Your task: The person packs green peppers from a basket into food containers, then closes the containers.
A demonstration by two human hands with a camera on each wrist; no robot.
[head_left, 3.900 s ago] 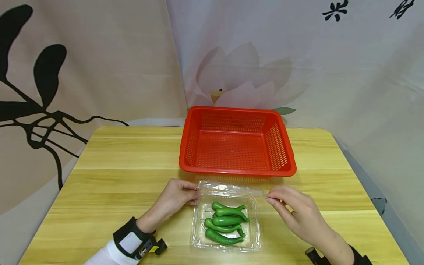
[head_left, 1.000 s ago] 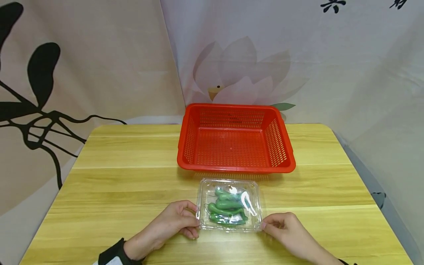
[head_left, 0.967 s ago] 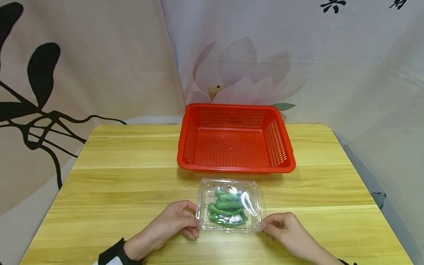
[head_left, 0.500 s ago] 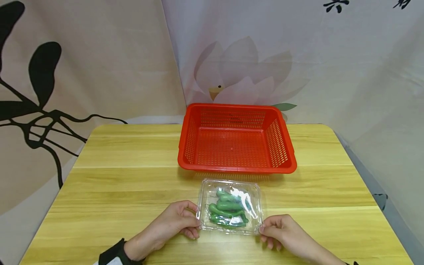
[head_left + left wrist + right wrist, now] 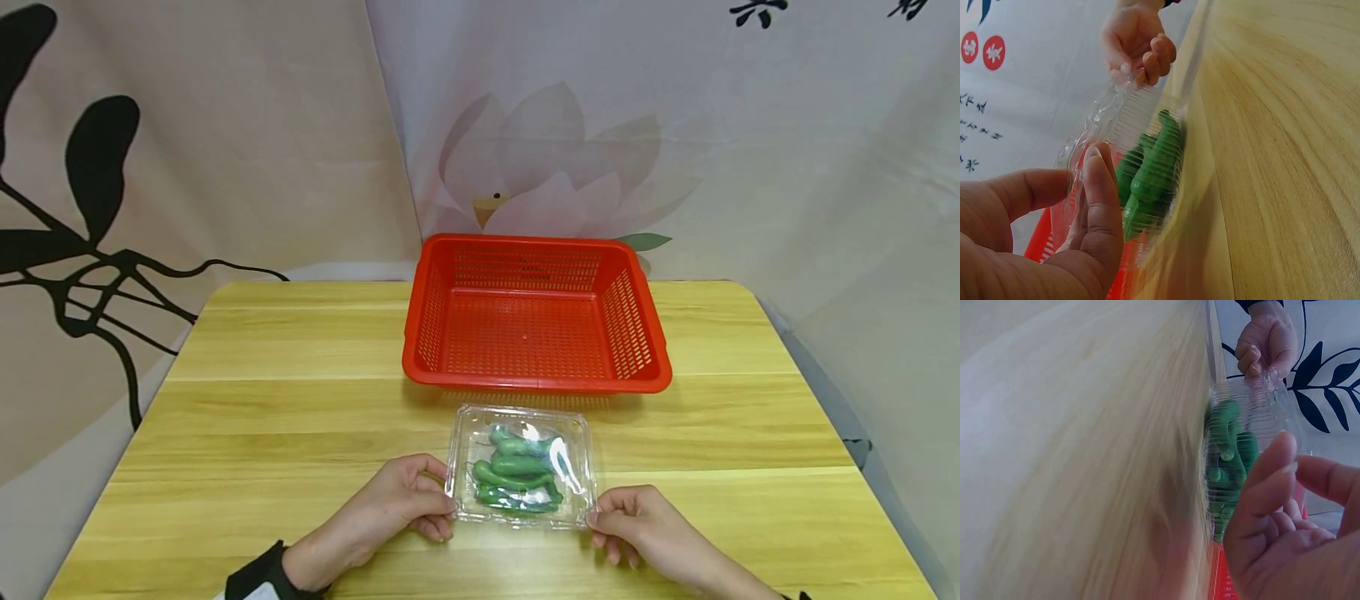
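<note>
A clear plastic clamshell box [image 5: 474, 425] sits on the wooden table with its lid down over several green peppers [image 5: 519, 467]. My left hand [image 5: 382, 508] pinches the near left corner of the rim between thumb and fingers. At the near right corner, my right hand [image 5: 641, 525] grips the rim in the same way, its other fingers curled below. In the left wrist view the peppers [image 5: 1157, 165] show through the ribbed side wall, and the thumb and index finger hold the rim edges. The right wrist view shows the peppers [image 5: 1225, 444] low in the box, close over the tabletop.
A red perforated plastic basket [image 5: 536, 385] stands just behind the box, with nothing in it. The wooden table [image 5: 285, 417] reaches out on both sides, and a printed cloth backdrop [image 5: 300, 150] hangs behind its far edge.
About four seconds ago the box was open, with both hands at its far edge. The lid now covers the peppers and the hands hold the near corners. Over the last half second almost nothing moved.
</note>
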